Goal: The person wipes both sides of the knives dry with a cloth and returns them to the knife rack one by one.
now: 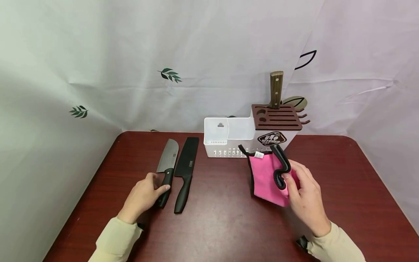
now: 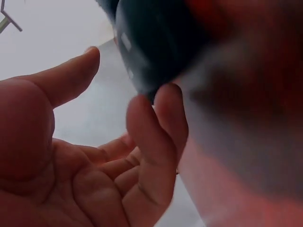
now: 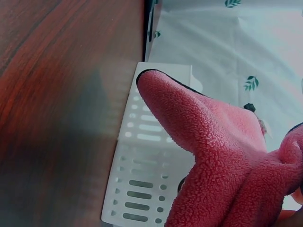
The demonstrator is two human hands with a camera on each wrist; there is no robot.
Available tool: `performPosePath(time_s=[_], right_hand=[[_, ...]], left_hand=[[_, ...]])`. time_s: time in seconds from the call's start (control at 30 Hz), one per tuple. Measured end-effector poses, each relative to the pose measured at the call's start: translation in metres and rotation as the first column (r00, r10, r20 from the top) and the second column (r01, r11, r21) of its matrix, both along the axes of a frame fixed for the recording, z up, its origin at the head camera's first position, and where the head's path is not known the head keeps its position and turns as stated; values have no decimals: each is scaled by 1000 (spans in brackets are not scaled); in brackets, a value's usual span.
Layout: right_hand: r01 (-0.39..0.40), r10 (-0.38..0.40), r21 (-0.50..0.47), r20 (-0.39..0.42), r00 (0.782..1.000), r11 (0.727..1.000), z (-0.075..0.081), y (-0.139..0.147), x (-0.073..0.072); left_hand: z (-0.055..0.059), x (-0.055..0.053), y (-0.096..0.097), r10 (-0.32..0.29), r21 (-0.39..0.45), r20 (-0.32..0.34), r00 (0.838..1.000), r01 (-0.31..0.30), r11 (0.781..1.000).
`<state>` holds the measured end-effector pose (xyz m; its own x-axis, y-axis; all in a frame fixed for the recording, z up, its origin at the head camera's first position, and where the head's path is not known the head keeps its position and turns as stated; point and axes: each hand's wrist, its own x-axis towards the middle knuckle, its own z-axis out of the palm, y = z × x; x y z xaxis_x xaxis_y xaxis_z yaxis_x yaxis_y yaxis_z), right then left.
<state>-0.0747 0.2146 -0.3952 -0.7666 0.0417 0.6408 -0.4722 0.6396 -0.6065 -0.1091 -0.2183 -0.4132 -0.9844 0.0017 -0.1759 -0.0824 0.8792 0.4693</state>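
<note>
My left hand (image 1: 140, 196) is at the black handle of a knife with a broad silver blade (image 1: 168, 154). In the left wrist view, the fingertips (image 2: 168, 101) are right at the handle (image 2: 147, 42), while the thumb stands apart from it. Beside that knife lies a black-bladed knife (image 1: 187, 158), its handle toward me. My right hand (image 1: 306, 193) pinches a fuzzy pink cloth (image 1: 265, 176) with black edging and a small white tag. The cloth (image 3: 213, 142) hangs folded above the table, and most of the right hand is hidden behind it in the right wrist view.
Behind the cloth stands a white perforated holder (image 1: 216, 149) with a brown slotted top (image 1: 283, 122) and side hooks. A wooden-handled knife (image 1: 276, 89) is upright in one slot. A white leaf-print curtain (image 1: 196, 43) backs the reddish-brown table (image 1: 222, 225).
</note>
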Motion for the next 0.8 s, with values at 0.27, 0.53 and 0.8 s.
performPosePath(time_s=[0.27, 0.53, 0.8], right_hand=[[-2, 2, 3, -8, 1000, 1000, -1, 1, 0], [4, -5, 10, 10, 1000, 1000, -3, 2, 0], [13, -13, 6, 10, 1000, 1000, -4, 3, 1]], left_hand=[[-8, 5, 12, 11, -102, -68, 998, -18, 995], [-14, 6, 18, 18, -123, -89, 996, -29, 992], [-17, 5, 14, 39, -89, -84, 996, -46, 995]])
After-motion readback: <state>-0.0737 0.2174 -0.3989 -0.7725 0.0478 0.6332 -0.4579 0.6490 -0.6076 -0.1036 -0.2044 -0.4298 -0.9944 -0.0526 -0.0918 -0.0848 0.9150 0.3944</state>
